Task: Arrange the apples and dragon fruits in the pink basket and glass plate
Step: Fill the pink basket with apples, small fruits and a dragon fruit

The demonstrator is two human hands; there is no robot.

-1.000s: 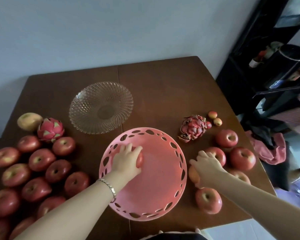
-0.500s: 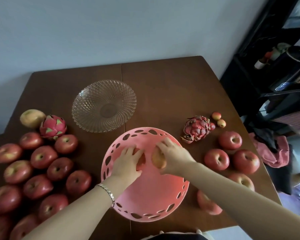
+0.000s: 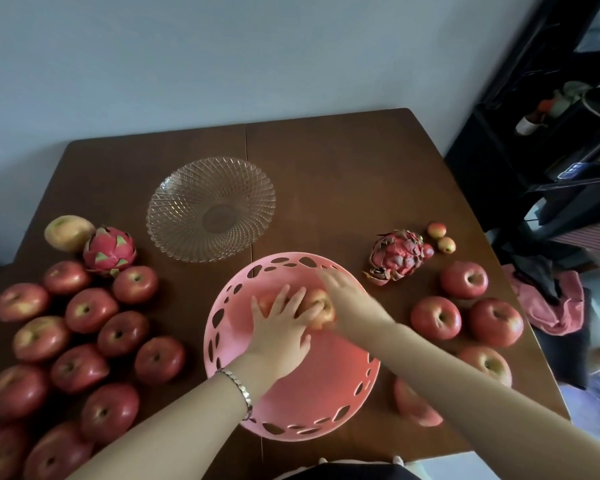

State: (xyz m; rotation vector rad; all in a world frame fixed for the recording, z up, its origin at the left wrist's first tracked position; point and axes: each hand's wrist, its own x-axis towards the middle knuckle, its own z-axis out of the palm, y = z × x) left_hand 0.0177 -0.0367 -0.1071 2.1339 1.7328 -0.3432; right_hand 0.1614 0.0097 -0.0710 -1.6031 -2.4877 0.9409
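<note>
The pink basket (image 3: 321, 393) stands at the table's near edge, with the glass plate (image 3: 211, 208) bare behind it. Two apples lie in the basket: one (image 3: 264, 303) under my left hand (image 3: 284, 330), whose fingers are spread flat across both, and a second (image 3: 321, 308) beside it. My right hand (image 3: 352, 301) is blurred; its palm is against the second apple and its fingers stretch toward the rim. Several apples (image 3: 90, 310) lie on the left and several more (image 3: 436, 317) on the right. A dragon fruit (image 3: 109, 251) sits at the left and another (image 3: 397, 256) at the right.
A yellow fruit (image 3: 68, 233) lies behind the left dragon fruit. Small fruits (image 3: 440, 237) sit beside the right one. One apple (image 3: 413, 405) is partly hidden under my right forearm. A black shelf (image 3: 551, 133) and a pink cloth (image 3: 555, 306) are beyond the table's (image 3: 343, 174) right edge.
My right hand carried an apple from the right-hand group into the basket and set it beside the first one. My left hand stayed on the first apple and its fingers spread wider.
</note>
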